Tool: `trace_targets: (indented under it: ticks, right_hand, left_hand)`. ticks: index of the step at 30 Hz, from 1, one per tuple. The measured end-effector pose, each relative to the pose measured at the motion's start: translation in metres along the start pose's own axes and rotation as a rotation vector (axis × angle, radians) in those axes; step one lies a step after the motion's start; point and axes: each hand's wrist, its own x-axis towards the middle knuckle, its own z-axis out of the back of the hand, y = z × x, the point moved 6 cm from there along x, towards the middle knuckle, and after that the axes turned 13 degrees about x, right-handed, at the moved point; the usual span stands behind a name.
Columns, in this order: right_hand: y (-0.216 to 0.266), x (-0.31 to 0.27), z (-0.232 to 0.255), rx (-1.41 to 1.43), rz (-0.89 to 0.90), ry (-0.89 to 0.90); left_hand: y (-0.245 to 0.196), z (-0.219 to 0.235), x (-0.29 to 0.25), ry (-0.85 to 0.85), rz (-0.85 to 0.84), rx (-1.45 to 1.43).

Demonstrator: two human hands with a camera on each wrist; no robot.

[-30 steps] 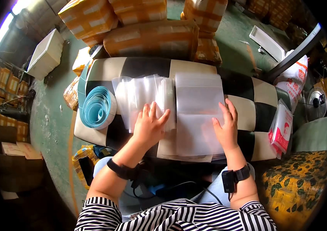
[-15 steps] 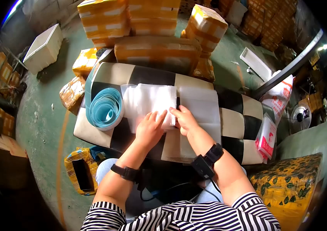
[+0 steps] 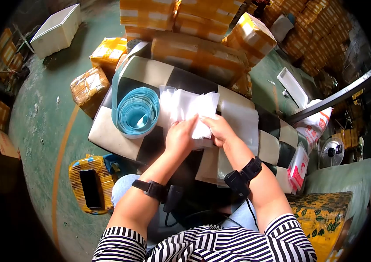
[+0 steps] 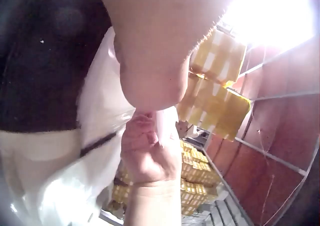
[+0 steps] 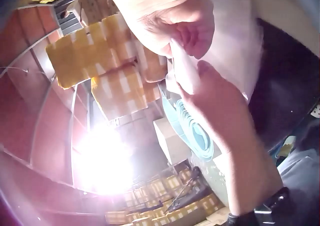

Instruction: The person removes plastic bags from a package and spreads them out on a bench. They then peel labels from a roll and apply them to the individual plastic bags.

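Note:
Both hands hold a stack of thin, clear plastic bags [image 3: 189,102] over the middle of a black-and-white checked padded seat [image 3: 126,144]. My left hand [image 3: 181,137] grips the stack's near edge, its thumb on top. Close beside it my right hand [image 3: 221,131] pinches the near right part, thumb over the plastic. In the right wrist view, a whitish fold of the bags [image 5: 185,68] stands between the two hands, fingers curled about it. A second pile of clear plastic bags [image 3: 242,120] lies flat on the seat, to the right, partly behind the right forearm.
Left of the hands a coiled blue strip [image 3: 135,113] stands on the seat. Taped cartons [image 3: 198,54] are stacked behind it. A red-and-white packet [image 3: 298,168] lies at the seat's right end. A phone [image 3: 90,188] rests on a taped bundle at lower left.
The right hand has moved left from the right-hand pile to the left stack. Both hands, earlier resting on the plastic, now grip that stack, and its sheets have bunched together. The head view has shifted.

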Motion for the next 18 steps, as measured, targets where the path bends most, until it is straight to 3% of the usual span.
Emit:
trace_targets:
  ticks: [2, 3, 6, 9, 10, 13, 16, 17, 18]
  right_hand:
    - [0.017, -0.011, -0.007, -0.098, -0.137, -0.092]
    - [0.023, -0.006, -0.003, -0.146, -0.069, -0.083]
    - [0.051, 0.013, 0.021, -0.357, 0.298, -0.171]
    - [0.059, 0.043, 0.045, -0.719, 0.562, -0.170]
    - [0.061, 0.053, 0.055, -0.608, 0.581, -0.167]
    - [0.084, 0.071, 0.054, -0.265, 0.587, -0.167]
    - [0.075, 0.109, 0.038, -0.583, 0.404, 0.050]
    - [0.071, 0.100, 0.019, -0.736, 0.290, 0.025]
    - [0.066, 0.106, 0.008, -1.011, 0.300, 0.132]
  left_hand:
    - [0.009, 0.013, 0.004, 0.050, 0.237, -0.143]
    - [0.016, 0.016, 0.004, 0.060, 0.361, -0.225]
    - [0.029, 0.024, 0.006, -0.119, 0.339, -0.468]
    - [0.027, 0.024, 0.004, -0.058, 0.331, -0.529]
    - [0.028, 0.021, 0.002, -0.041, 0.324, -0.519]
    - [0.007, 0.016, -0.004, 0.085, 0.165, -0.024]
    - [-0.008, -0.002, -0.013, 0.110, -0.013, 0.329]
    - [-0.011, -0.004, -0.014, 0.091, -0.023, 0.363]
    - [-0.014, -0.007, -0.015, 0.072, -0.031, 0.396]
